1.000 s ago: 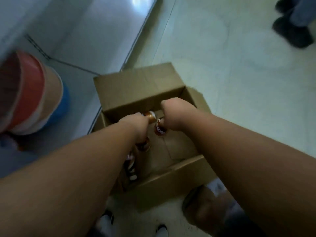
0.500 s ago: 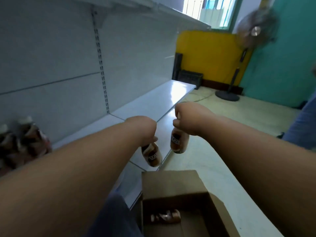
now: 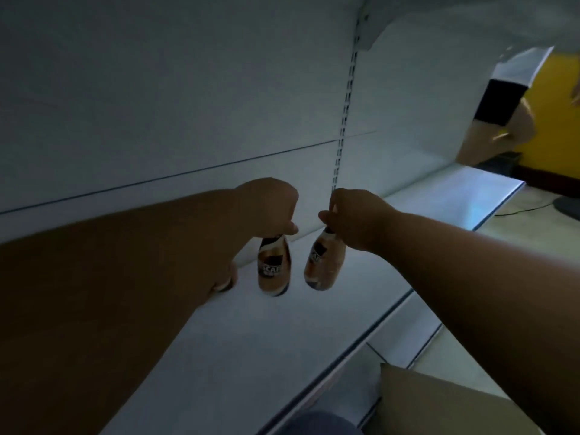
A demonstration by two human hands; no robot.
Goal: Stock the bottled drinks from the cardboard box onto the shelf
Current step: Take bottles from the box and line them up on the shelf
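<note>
Bottled drinks — two small brown coffee bottles — hang by their necks over the white shelf [image 3: 282, 334], one in each of my hands. My left hand [image 3: 266, 205] is closed around the top of the left bottle [image 3: 273, 266], which hangs nearly upright with its dark label facing me. My right hand [image 3: 354, 218] pinches the cap of the right bottle [image 3: 324, 265], which tilts with its base swung toward the left one. The two bottles sit just beside each other without touching, and I cannot tell whether either base rests on the shelf.

Half a second ago both bottles were out over the shelf's front edge and the aisle floor, with the open box below them; now my arms reach further in, toward the shelf's back panel [image 3: 157, 89], and the view has swung left, so the scene is darker.

Only a corner of the cardboard box [image 3: 439, 403] shows at the lower right, its inside out of view. Another person's arm [image 3: 499, 120] in a dark-cuffed sleeve appears at the far right.
</note>
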